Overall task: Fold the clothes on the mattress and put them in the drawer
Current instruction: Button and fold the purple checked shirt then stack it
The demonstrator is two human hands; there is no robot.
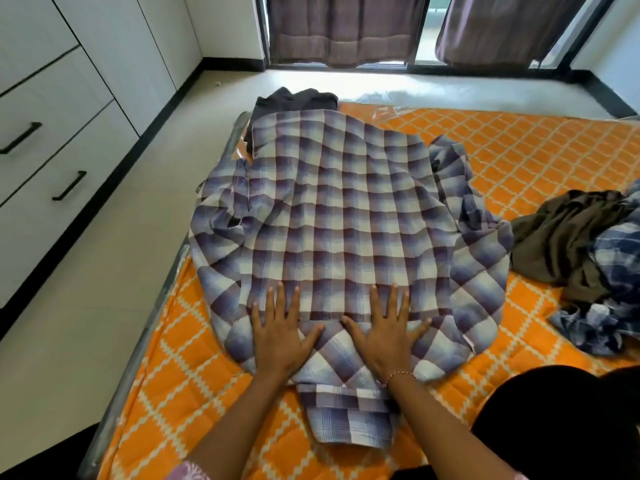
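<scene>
From the head camera, a purple-and-white checked shirt [339, 216] lies spread back-up across the near left part of the orange patterned mattress [540, 147], its collar end toward the person and its hem reaching a dark grey garment [294, 98] at the far edge. The left hand [280, 337] and right hand [384, 337] both lie flat on the shirt just below the collar, fingers straight and spread, pressing the cloth down and holding nothing. One sleeve is bunched at the left edge of the mattress, the other rumpled on the right. Well to the right sits a heap with an olive-brown garment [568, 244] and a blue checked garment [613, 292]; how many pieces are in that heap is hard to tell from here. The drawers [52, 147] with black handles stand along the left wall, all shut.

The shirt looks like thin woven cotton: light, limp, quick to wrinkle and to slide on the mattress's glossy plastic cover. It would likely be best taken by pinching at a shoulder seam and the hem corner on the same side, so a whole side folds in together with its sleeve. Lifted from the middle, it would probably sag and lose its shape. Folding seems barely begun, with the shirt only being smoothed.
</scene>
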